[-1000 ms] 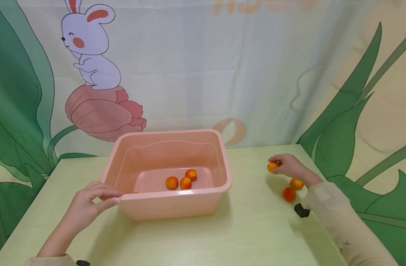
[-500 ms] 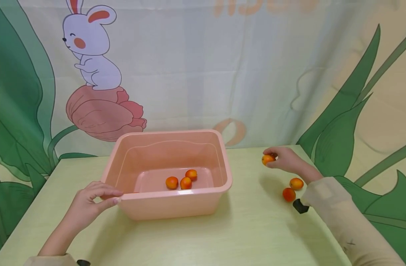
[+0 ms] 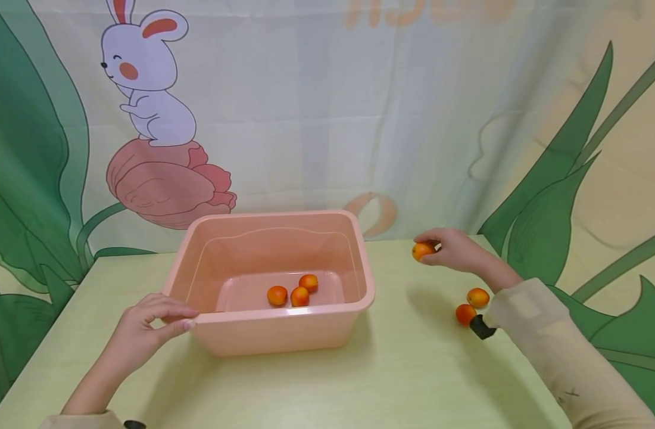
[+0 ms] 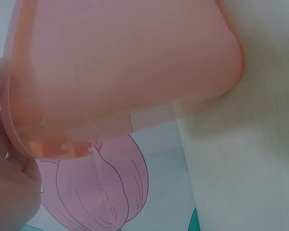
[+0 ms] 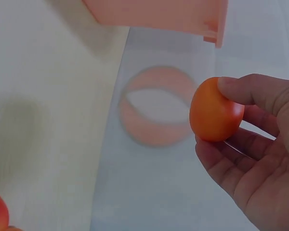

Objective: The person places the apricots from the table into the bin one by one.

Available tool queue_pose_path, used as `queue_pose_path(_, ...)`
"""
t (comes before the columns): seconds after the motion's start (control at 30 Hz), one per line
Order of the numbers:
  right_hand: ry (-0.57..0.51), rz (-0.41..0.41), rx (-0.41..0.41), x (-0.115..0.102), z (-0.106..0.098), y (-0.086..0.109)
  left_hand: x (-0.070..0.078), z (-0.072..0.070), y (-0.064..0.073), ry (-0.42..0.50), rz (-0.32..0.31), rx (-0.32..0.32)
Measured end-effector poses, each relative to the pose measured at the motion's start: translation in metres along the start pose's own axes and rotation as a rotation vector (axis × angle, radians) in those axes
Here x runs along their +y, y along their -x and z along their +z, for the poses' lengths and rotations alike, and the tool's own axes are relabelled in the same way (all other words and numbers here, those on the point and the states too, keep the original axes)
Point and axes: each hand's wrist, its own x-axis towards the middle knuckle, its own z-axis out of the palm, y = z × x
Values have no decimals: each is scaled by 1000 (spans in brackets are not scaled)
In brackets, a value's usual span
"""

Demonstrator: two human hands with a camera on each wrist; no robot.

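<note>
Here, from the head view, I see a pink tub [image 3: 268,280] standing on the pale green counter [image 3: 402,369], and I take that tub as my landmark. My left hand [image 3: 145,330] rests at the tub's near left corner, fingers [image 3: 174,313] curled over the rim and thumb against the outer wall. Three orange fruits [image 3: 294,292] lie inside the tub, close together on its floor. My right hand [image 3: 453,250] is raised above the counter to the right of the tub, well apart from its wall, and pinches a single orange fruit [image 3: 423,251] at the fingertips. Two more fruits [image 3: 471,305] sit on the counter further right of the tub, nearer to me than the raised hand, just beside my right sleeve [image 3: 552,351]. Behind the tub hangs a printed backdrop [image 3: 306,107] with a rabbit and green leaves.

In the left wrist view, the tub's outer wall [image 4: 135,62] fills most of the picture, with its rim running down the left side. Part of my left hand [image 4: 9,183] shows pressed against that rim; how each finger lies I cannot tell from here.

In the right wrist view, the fruit [image 5: 214,110] sits between my thumb [image 5: 260,91] and the curled fingers [image 5: 236,159] beneath it. A corner of the tub [image 5: 183,14] shows above, apart from the fruit.
</note>
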Motion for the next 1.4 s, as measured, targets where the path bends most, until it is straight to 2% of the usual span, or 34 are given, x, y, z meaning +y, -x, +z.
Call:
queue_pose_path(0.37, -4, -63, -24, -31, -13, -13, -2, -1, 0, -8, -6, -1)
queue_pose_path(0.5, -22, -62, -40, -43, -15, -18, -3, -1, 1, -16, -7, -4)
queue_pose_path(0.67, -40, -88, -63, -54, -15, -23, -4, -1, 1, -25, -11, -9)
queue_pose_path(0.9, -12, -165, -68, -68, -14, -31, -4, -1, 2, -12, -2, 1)
queue_pose_path(1.13, -17, -172, -101, -83, -9, -39, -4, -1, 2, 22, 38, 17)
queue_pose_path(1.3, 7, -172, -138, -94, -6, -47, -5, -1, 2, 25, 34, 14)
queue_pose_path(1.4, 28, -215, -150, -102, -5, -52, -5, -1, 2, 17, 33, 19)
